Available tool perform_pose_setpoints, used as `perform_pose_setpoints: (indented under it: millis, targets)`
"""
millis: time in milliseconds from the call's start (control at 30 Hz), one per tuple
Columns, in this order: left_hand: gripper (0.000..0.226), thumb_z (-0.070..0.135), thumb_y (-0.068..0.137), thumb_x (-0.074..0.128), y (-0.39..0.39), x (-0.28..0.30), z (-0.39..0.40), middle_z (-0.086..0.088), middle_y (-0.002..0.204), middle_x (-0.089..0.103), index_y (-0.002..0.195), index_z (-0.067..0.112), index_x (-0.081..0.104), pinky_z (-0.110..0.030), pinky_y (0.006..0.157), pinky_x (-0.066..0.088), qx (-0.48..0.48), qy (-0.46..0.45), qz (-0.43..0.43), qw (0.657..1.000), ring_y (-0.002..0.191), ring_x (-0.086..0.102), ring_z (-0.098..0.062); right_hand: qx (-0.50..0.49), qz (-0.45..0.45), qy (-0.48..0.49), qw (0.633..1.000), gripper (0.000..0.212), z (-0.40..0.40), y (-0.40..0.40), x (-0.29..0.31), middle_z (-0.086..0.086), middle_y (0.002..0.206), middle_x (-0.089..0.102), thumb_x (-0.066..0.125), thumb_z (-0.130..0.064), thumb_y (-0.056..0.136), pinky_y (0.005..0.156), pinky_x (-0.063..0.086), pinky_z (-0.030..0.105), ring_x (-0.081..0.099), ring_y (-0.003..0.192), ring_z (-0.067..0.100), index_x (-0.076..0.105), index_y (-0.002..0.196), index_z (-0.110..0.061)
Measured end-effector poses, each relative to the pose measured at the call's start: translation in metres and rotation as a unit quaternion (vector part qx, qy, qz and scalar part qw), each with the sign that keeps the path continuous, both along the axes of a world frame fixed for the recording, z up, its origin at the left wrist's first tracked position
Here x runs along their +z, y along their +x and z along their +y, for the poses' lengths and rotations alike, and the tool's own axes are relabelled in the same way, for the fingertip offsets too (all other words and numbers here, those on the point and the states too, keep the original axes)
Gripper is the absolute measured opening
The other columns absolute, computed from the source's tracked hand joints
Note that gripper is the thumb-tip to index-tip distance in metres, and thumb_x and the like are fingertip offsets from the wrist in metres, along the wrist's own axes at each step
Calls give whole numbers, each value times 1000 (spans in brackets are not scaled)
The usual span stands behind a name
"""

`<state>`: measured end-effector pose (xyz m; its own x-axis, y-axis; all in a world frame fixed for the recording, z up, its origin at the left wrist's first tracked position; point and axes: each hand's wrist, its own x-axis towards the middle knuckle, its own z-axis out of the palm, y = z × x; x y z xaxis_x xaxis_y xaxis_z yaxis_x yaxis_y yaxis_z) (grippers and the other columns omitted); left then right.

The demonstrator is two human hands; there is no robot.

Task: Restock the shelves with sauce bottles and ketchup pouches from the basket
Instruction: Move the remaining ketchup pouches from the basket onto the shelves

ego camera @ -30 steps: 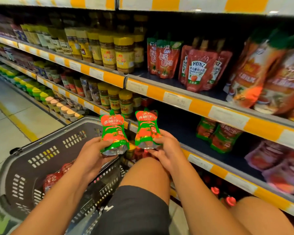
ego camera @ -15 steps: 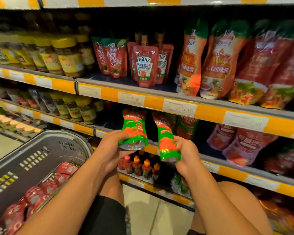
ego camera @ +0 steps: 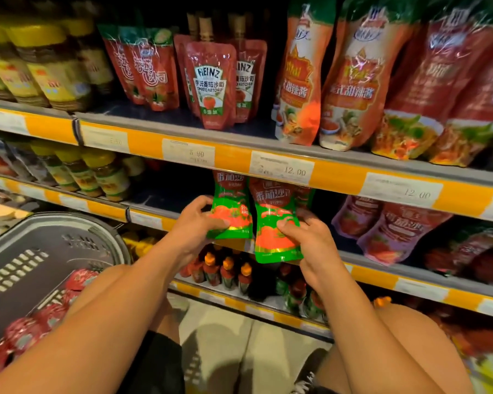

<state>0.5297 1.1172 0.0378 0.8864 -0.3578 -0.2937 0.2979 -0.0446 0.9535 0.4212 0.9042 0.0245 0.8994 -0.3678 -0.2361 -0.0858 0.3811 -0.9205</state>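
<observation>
While both arms reach toward the orange-edged metal shelf [ego camera: 333,177], left hand [ego camera: 195,223] and right hand [ego camera: 310,240] each pinch one green-and-red ketchup pouch [ego camera: 231,206] [ego camera: 273,223] just below its edge; grey plastic basket [ego camera: 49,245] sits left.

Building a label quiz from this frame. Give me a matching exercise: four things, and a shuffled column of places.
Things:
1. Heinz pouch
2. green-bottomed pouch in the right hand
3. basket
4. orange-capped bottles

Places:
A. lower left, on the person's left side
B. upper shelf, above the 6.90 tag
C. shelf below the hands
D. held at the middle shelf edge

Pairs: 1-B, 2-D, 3-A, 4-C
</observation>
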Motion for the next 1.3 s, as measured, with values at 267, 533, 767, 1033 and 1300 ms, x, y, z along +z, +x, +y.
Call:
perform_pose_setpoints:
  millis: [267, 533, 767, 1033, 1300]
  targets:
    - [66, -7, 53, 71, 20, -7, -36, -29, 111, 72, 114, 16, 62, -67, 93, 51, 8, -3, -5, 1000, 106, 67, -52, 11, -31, -61, 998, 41, 0, 11, -12, 8, 109, 78, 75, -3, 89, 73, 61, 34, 76, 97, 26, 63, 125, -19]
    - [57, 6, 57, 76, 41, -25, -58, -8, 110, 76, 114, 10, 71, -44, 88, 57, 69, 52, -15, 996, 101, 70, -29, -49, -63, -148, 986, 40, -11, 18, -15, 2, 112, 77, 75, 7, 85, 77, 59, 29, 74, 101, 20, 66, 111, -21]
    - [62, -2, 75, 83, 52, -31, -84, -2, 119, 72, 131, 18, 65, -37, 94, 56, -26, 84, -123, 988, 110, 68, -20, -119, -84, -268, 952, 42, -17, 18, -19, -9, 108, 77, 80, -13, 78, 83, 59, 28, 74, 101, 13, 73, 104, -45]
    - [58, 1, 78, 85, 63, -33, -87, 5, 112, 67, 131, 14, 66, -21, 81, 48, -47, 134, -166, 976, 106, 63, -14, -145, -23, -351, 925, 40, -22, 19, -30, -15, 105, 76, 82, -18, 80, 76, 56, 18, 71, 97, 3, 69, 117, -27]
    - [85, 4, 74, 85, 56, -28, -90, -4, 143, 58, 148, 19, 46, -40, 105, 49, -29, 141, -160, 977, 132, 54, -24, -124, 35, -439, 889, 59, -21, 16, -33, -14, 108, 69, 86, -19, 77, 73, 48, 5, 64, 93, -3, 59, 128, -25]
